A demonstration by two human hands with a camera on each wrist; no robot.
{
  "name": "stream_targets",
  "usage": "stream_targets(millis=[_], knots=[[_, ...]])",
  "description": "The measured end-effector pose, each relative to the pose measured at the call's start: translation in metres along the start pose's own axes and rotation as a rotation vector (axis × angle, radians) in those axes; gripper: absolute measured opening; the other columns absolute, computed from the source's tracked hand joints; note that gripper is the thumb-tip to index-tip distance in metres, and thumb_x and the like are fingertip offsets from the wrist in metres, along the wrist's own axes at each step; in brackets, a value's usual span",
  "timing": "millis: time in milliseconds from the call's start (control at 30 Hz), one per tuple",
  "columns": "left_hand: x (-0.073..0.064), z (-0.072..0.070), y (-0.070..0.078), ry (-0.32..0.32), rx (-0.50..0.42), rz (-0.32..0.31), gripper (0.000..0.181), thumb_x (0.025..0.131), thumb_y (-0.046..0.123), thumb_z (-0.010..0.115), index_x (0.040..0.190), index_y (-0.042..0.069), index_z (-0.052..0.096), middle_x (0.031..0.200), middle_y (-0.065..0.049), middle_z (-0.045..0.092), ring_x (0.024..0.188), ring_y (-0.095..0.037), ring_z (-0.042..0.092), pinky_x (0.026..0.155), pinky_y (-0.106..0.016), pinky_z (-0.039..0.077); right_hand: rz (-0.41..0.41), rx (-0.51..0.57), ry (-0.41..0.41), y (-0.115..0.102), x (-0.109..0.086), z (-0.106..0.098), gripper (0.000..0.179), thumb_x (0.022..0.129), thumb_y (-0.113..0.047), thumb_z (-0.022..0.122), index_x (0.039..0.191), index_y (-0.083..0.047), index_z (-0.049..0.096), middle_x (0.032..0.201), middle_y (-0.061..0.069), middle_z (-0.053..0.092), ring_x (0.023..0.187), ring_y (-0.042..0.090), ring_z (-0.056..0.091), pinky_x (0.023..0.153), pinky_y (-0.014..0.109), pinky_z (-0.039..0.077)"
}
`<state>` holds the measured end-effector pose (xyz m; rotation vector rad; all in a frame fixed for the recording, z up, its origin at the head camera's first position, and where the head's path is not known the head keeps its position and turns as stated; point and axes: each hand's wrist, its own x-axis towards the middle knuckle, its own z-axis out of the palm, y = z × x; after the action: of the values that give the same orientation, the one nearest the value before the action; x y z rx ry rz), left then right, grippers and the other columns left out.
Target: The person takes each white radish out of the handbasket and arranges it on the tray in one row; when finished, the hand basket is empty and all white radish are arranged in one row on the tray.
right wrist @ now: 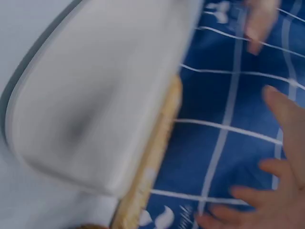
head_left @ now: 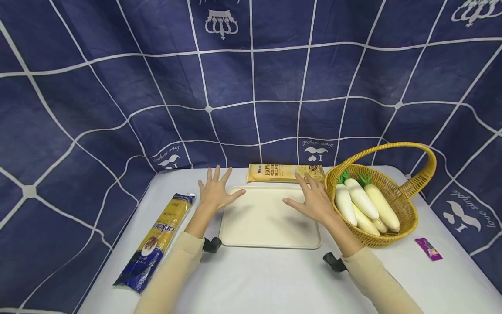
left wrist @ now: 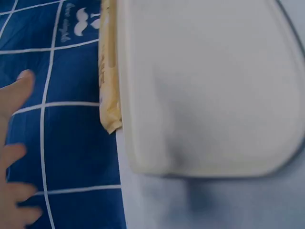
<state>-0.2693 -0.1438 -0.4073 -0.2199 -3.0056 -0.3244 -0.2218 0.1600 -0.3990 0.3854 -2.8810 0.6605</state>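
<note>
My left hand [head_left: 213, 192], fingers spread, hovers at the left edge of a cream rectangular tray [head_left: 270, 218]. Over the tray's right side is my right hand [head_left: 313, 200], its fingers also spread and holding nothing. Both wrist views show the tray's bare surface, with the fingers [left wrist: 16, 95] of the left hand off to one side and the right hand [right wrist: 267, 181] likewise apart from it. Behind the tray lies a yellow pasta packet [head_left: 274, 173]. A wicker basket [head_left: 409, 218] with a tall handle stands close to the right hand, holding several white radishes [head_left: 361, 198].
A long blue and gold packet [head_left: 161, 240] lies on the left of the white table [head_left: 266, 283]. To the right of the basket is a small purple sachet [head_left: 429, 248]. Dark blue cloth [head_left: 274, 78] with white lines hangs behind the table.
</note>
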Motion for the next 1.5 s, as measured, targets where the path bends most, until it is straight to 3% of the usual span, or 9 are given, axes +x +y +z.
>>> stream_targets(millis=[167,300,433,600,667,833,967,1233,1500], knots=[[-0.013,-0.001,-0.022,-0.195,-0.225,0.135,0.087,0.076,0.047,0.072,0.145,0.009,0.035,0.147,-0.029,0.028,0.135,-0.048,0.024,0.104,-0.066,0.027,-0.085,0.257,-0.068,0.017,-0.036,-0.036,0.070,0.085,-0.035,0.067,0.139,0.001,0.041,0.125,0.026,0.055,0.109,0.041,0.055,0.089,0.054,0.049],[-0.018,0.001,-0.042,-0.342,-0.339,0.196,0.092,0.068,0.029,0.083,0.142,0.001,0.038,0.142,-0.028,0.039,0.131,-0.046,0.035,0.107,-0.059,0.030,-0.084,0.330,-0.095,0.038,-0.061,-0.064,0.056,0.087,-0.024,0.068,0.131,0.005,0.048,0.105,0.019,0.065,0.090,0.026,0.063,0.075,0.036,0.056],[-0.017,0.007,-0.054,-0.426,-0.359,0.183,0.097,0.059,0.023,0.088,0.141,0.003,0.040,0.141,-0.025,0.042,0.130,-0.044,0.037,0.107,-0.058,0.031,-0.031,0.292,-0.071,0.063,-0.077,-0.087,0.055,0.086,-0.021,0.068,0.128,0.008,0.048,0.103,0.022,0.065,0.085,0.026,0.065,0.067,0.025,0.054],[-0.010,0.013,-0.058,-0.495,-0.323,0.136,0.101,0.054,0.022,0.091,0.142,0.008,0.042,0.144,-0.022,0.040,0.133,-0.043,0.033,0.108,-0.058,0.028,0.047,0.236,-0.026,0.100,-0.082,-0.103,0.062,0.087,-0.021,0.067,0.131,0.014,0.041,0.105,0.031,0.062,0.087,0.039,0.063,0.064,0.023,0.053],[-0.007,0.015,-0.058,-0.517,-0.298,0.127,0.103,0.053,0.022,0.091,0.142,0.009,0.041,0.145,-0.022,0.038,0.133,-0.042,0.033,0.109,-0.058,0.028,0.061,0.216,0.009,0.116,-0.082,-0.106,0.062,0.087,-0.020,0.067,0.130,0.015,0.041,0.105,0.033,0.061,0.088,0.043,0.062,0.064,0.023,0.053],[0.000,0.018,-0.056,-0.555,-0.262,0.137,0.107,0.050,0.022,0.093,0.143,0.009,0.040,0.146,-0.022,0.036,0.134,-0.042,0.031,0.110,-0.057,0.026,0.070,0.164,0.055,0.149,-0.079,-0.107,0.057,0.086,-0.018,0.067,0.126,0.015,0.045,0.107,0.037,0.057,0.092,0.051,0.057,0.071,0.044,0.056],[0.002,0.023,-0.054,-0.577,-0.254,0.139,0.108,0.051,0.020,0.092,0.144,0.006,0.037,0.146,-0.025,0.033,0.135,-0.042,0.030,0.111,-0.055,0.025,0.106,0.116,-0.013,0.166,-0.073,-0.104,0.061,0.087,-0.024,0.066,0.126,0.017,0.043,0.102,0.037,0.057,0.091,0.050,0.056,0.070,0.056,0.052],[0.002,0.024,-0.049,-0.603,-0.225,0.085,0.114,0.052,0.019,0.091,0.147,0.007,0.029,0.143,-0.025,0.039,0.134,-0.041,0.032,0.111,-0.053,0.027,0.152,0.115,-0.140,0.180,-0.063,-0.102,0.065,0.088,-0.022,0.064,0.128,0.022,0.037,0.102,0.039,0.056,0.093,0.049,0.055,0.069,0.049,0.053],[0.003,0.026,-0.049,-0.589,-0.192,0.088,0.115,0.052,0.020,0.091,0.147,0.006,0.028,0.143,-0.024,0.038,0.134,-0.040,0.033,0.111,-0.052,0.027,0.247,0.130,-0.264,0.188,-0.054,-0.102,0.070,0.089,-0.029,0.061,0.131,0.019,0.033,0.109,0.042,0.051,0.093,0.046,0.056,0.070,0.045,0.053]])
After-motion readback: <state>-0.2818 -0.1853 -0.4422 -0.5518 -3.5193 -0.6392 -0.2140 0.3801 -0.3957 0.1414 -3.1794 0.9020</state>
